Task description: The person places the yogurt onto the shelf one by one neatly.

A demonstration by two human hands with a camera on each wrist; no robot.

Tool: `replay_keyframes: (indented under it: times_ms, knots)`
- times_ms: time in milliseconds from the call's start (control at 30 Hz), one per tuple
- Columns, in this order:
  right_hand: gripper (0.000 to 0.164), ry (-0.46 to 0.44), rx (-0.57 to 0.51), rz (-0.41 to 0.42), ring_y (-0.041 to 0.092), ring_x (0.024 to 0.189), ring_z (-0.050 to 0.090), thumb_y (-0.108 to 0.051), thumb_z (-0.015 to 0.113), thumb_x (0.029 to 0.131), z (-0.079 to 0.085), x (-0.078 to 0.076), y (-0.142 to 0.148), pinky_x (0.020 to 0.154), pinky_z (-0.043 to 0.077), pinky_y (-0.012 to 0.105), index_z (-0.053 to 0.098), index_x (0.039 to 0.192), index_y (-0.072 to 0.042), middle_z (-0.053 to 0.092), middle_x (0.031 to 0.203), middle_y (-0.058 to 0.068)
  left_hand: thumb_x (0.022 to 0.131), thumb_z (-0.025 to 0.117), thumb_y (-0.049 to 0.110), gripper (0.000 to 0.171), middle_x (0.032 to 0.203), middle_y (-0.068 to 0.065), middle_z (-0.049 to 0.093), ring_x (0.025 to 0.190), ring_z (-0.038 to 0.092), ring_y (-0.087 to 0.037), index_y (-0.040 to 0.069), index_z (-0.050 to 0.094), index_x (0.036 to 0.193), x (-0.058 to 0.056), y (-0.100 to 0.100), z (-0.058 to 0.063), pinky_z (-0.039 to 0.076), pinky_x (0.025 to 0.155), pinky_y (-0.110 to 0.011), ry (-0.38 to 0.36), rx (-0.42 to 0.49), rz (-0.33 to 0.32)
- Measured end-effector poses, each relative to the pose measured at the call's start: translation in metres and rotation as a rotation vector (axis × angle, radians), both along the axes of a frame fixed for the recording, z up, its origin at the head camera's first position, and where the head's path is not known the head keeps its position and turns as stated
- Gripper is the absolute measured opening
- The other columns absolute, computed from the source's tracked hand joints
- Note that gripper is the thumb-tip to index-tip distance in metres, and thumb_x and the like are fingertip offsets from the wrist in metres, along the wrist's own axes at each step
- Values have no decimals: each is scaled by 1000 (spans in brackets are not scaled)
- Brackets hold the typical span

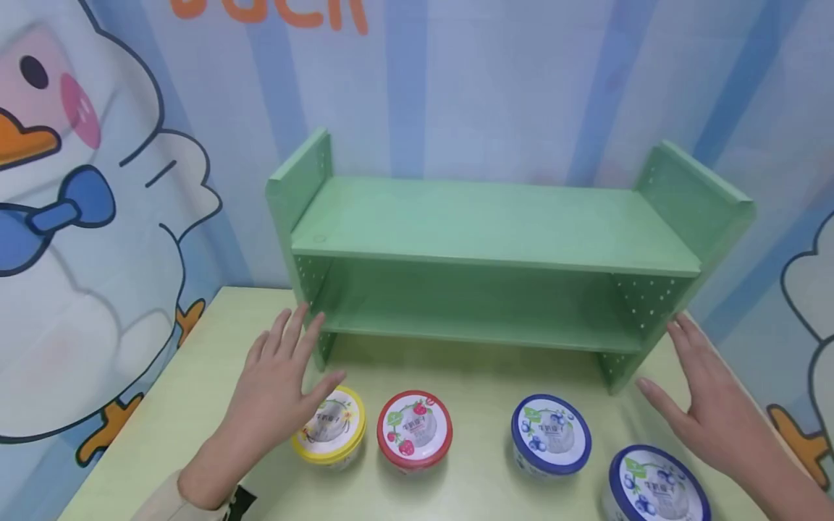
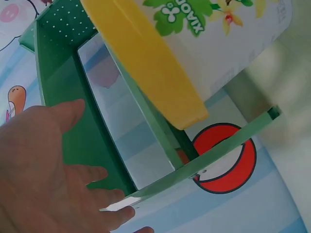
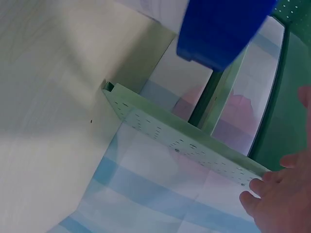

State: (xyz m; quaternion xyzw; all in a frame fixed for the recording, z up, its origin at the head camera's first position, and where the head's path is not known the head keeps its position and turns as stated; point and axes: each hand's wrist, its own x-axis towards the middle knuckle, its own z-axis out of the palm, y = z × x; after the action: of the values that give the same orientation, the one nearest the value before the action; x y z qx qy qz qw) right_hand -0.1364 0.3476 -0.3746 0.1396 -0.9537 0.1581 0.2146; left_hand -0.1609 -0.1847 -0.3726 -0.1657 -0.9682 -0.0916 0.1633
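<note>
Green shelf (image 1: pixel 495 221) | two-tiered | perforated side panels (image 1: pixel 692 206) | standing upright

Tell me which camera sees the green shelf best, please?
The head view, because it shows nearly all of the green shelf from end to end. The left wrist view shows only part, with a yellow-lidded cup in front; the right wrist view also shows part, with a blue-lidded cup in front.

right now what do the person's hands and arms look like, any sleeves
The left hand and right hand look bare and ungloved. A cream sleeve shows on the left, with a small black piece beside it, too cropped to identify. No sleeve shows on the right.
</note>
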Motion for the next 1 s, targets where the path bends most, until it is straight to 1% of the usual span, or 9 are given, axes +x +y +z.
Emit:
replay_keyframes:
  times_ms: [100,167,233,333,467,567,667,800,1000]
  knots:
    - [87,28,-112,13,50,139,18,-22,67,94,0,-1,0,106,16,71,10,158,-11,7,162,14,94,53,59,85,161,-16,12,145,10,-38,7,25,156,1,-1,-1,19,111,-62,-16,48,3]
    - [87,77,-198,35,47,138,25,-12,69,92,1,-3,0,110,22,62,14,159,-15,14,161,12,95,52,59,84,161,-15,15,145,13,-38,7,26,155,1,-2,-3,21,110,-63,-33,86,5]
    - [85,143,-268,68,36,138,31,-5,69,90,2,-5,1,113,28,44,18,158,-17,23,159,11,95,52,58,82,160,-16,19,144,17,-38,6,28,154,-1,-3,-6,24,109,-63,-39,130,1]
    - [75,266,-342,173,21,137,36,-14,65,95,3,-12,2,110,28,20,22,156,-7,32,153,17,95,55,55,78,156,-16,29,141,25,-38,6,34,152,-3,-5,-10,29,107,-63,-24,207,-21]
    - [75,362,-445,323,20,134,41,-25,59,99,3,-18,1,108,34,23,16,151,7,33,147,27,95,59,50,71,152,-14,37,137,33,-37,9,40,150,-4,-10,-15,33,104,-63,-23,304,-59]
    - [71,304,-536,316,20,134,40,-6,56,99,5,-14,-1,107,35,22,11,154,2,32,149,25,95,61,45,66,152,-11,39,137,34,-35,13,41,150,0,-14,-20,32,105,-63,-93,378,-74]
    - [74,199,-608,205,18,137,34,6,49,98,12,-8,-4,105,33,17,9,158,-12,28,152,18,98,59,42,62,152,-10,39,138,34,-36,16,40,150,4,-16,-25,30,105,-64,-183,459,-97]
    - [71,131,-693,111,21,142,24,1,42,102,26,-10,-7,106,29,15,5,158,-22,20,157,19,100,55,38,56,152,-9,39,132,41,-40,18,41,150,4,-16,-29,33,101,-67,-257,552,-148]
    - [65,60,-1048,260,27,145,16,-10,45,102,39,-22,-8,109,28,20,15,158,-22,11,160,18,103,52,30,50,150,-7,41,135,39,-33,15,41,149,0,-19,-30,37,104,-59,-312,662,-260]
